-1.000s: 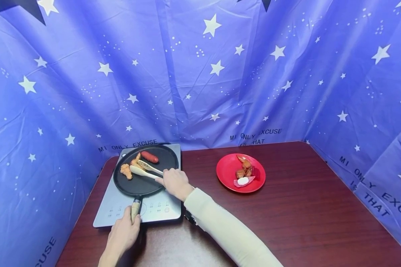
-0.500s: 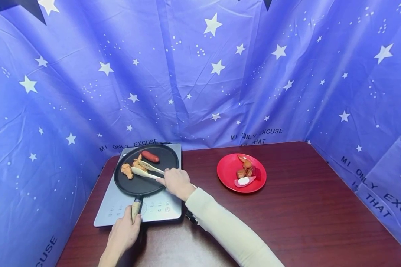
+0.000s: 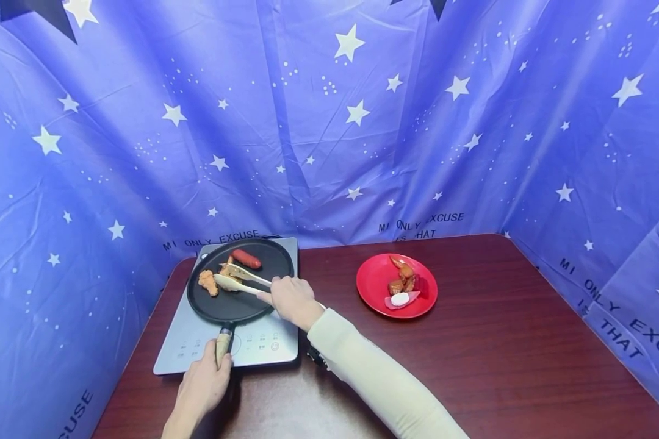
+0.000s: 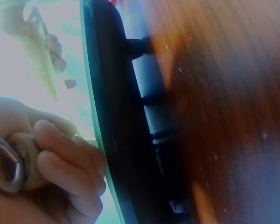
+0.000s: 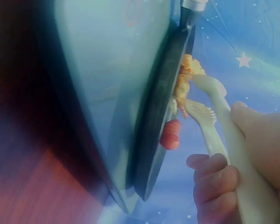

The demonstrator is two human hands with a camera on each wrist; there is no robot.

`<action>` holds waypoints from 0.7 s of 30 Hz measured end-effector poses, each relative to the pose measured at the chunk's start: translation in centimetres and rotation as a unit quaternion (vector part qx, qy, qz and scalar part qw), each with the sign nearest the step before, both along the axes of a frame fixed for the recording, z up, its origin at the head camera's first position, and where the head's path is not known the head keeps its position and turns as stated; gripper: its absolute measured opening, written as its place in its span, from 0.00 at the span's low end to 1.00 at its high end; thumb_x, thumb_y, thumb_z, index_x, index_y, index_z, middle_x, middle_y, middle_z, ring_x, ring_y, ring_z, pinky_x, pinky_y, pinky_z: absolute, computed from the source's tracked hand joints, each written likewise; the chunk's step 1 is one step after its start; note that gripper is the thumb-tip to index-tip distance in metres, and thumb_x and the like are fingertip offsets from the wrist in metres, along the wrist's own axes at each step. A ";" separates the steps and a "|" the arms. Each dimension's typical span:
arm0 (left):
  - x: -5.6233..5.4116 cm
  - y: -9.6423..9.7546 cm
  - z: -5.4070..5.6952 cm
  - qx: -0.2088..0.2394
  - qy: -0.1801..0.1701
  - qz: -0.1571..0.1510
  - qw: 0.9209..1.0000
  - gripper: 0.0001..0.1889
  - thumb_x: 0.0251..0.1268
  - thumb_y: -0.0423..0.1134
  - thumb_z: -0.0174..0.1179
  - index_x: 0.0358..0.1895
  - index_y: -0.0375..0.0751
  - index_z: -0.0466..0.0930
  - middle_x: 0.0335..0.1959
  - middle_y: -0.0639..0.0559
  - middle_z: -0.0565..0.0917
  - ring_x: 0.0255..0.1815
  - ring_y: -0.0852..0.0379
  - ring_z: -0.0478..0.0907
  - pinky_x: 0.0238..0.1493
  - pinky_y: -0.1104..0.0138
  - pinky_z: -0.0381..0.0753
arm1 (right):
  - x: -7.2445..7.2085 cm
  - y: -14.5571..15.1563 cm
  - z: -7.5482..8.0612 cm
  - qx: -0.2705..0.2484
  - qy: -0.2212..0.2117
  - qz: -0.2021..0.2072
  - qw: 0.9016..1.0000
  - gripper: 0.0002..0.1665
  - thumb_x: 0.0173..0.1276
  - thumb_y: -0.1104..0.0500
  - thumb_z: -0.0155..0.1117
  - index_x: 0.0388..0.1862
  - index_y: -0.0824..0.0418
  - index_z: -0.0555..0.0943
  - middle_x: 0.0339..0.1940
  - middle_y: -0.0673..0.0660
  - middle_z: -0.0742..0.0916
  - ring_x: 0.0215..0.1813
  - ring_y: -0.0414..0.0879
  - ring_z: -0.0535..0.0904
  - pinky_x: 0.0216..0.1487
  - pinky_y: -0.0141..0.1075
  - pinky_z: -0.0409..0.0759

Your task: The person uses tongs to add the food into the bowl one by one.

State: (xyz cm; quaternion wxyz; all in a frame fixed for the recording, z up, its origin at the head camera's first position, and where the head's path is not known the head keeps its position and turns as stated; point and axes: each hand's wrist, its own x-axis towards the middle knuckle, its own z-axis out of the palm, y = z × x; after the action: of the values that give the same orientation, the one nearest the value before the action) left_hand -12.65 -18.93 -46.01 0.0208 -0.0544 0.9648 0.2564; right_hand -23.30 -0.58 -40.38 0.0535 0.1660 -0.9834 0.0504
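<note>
My left hand (image 3: 204, 381) grips the wooden handle (image 3: 223, 346) of a black frying pan (image 3: 252, 311); in the left wrist view its fingers (image 4: 67, 172) curl round the handle's ringed end. With my right hand (image 3: 293, 299) I hold cream tongs (image 3: 247, 286), whose tips are in the pan at a browned piece of food (image 3: 232, 268) near the middle. Whether the tips pinch that piece is hard to tell. A fried chicken piece (image 3: 208, 283) lies to its left, and a red sausage (image 3: 246, 258) lies behind it. The right wrist view shows the tongs' toothed tip (image 5: 203, 112) beside the food.
Under the pan is a silver induction cooktop (image 3: 170, 356) on a dark red wooden table (image 3: 500, 341). To the right stands a red plate (image 3: 370, 286) with browned food pieces (image 3: 402, 279) and a pink-and-white item (image 3: 400, 299). A blue starry curtain (image 3: 329, 152) closes off the back and sides.
The browned piece at the tongs' tips has shifted and turned slightly. My right hand has moved a little to the right; my left hand stays on the pan handle.
</note>
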 end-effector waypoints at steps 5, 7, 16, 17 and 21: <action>0.1 -0.1 -0.2 0.001 0.005 0.001 1.000 0.24 0.67 0.44 0.48 0.60 0.33 0.60 0.24 0.42 0.76 0.25 0.46 0.74 0.26 0.51 0.70 | 0.1 0.1 0.3 -0.007 0.003 -0.002 1.000 0.31 0.68 0.33 0.47 0.35 0.59 0.78 0.26 0.55 0.83 0.27 0.48 0.79 0.25 0.40 0.74; 0.1 -0.1 -0.3 0.002 0.002 0.003 1.000 0.24 0.68 0.44 0.48 0.61 0.33 0.60 0.24 0.42 0.76 0.25 0.46 0.74 0.26 0.51 0.70 | 0.2 0.4 0.5 -0.006 -0.001 -0.002 1.000 0.31 0.68 0.32 0.47 0.36 0.59 0.78 0.25 0.55 0.82 0.26 0.48 0.78 0.24 0.39 0.73; 0.1 -0.2 -0.5 -0.001 -0.003 -0.002 1.000 0.25 0.68 0.45 0.48 0.62 0.32 0.60 0.23 0.43 0.75 0.24 0.47 0.73 0.26 0.52 0.69 | 0.5 3.5 1.2 -0.027 -0.009 -0.024 0.999 0.30 0.67 0.32 0.49 0.35 0.59 0.76 0.21 0.55 0.78 0.23 0.50 0.76 0.24 0.41 0.72; 0.0 -0.2 -0.4 -0.001 0.000 -0.003 1.000 0.25 0.68 0.45 0.48 0.61 0.32 0.60 0.23 0.44 0.75 0.24 0.47 0.73 0.26 0.52 0.69 | 0.5 4.1 1.2 -0.031 -0.004 -0.026 0.999 0.30 0.67 0.33 0.49 0.34 0.59 0.76 0.20 0.55 0.78 0.24 0.51 0.77 0.24 0.42 0.72; 0.0 -0.3 -0.3 -0.001 0.004 -0.004 1.000 0.24 0.68 0.44 0.48 0.60 0.33 0.60 0.22 0.44 0.74 0.24 0.47 0.73 0.25 0.52 0.69 | 0.5 6.2 1.0 -0.041 0.015 -0.038 0.998 0.30 0.67 0.32 0.49 0.30 0.59 0.75 0.19 0.55 0.77 0.25 0.54 0.78 0.25 0.44 0.73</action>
State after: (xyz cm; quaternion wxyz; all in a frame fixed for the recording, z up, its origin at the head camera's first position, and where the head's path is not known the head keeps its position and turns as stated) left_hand -12.68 -19.22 -46.33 0.0176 -0.0491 0.9652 0.2561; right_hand -22.82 5.58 -39.40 0.0764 0.1273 -0.9852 0.0857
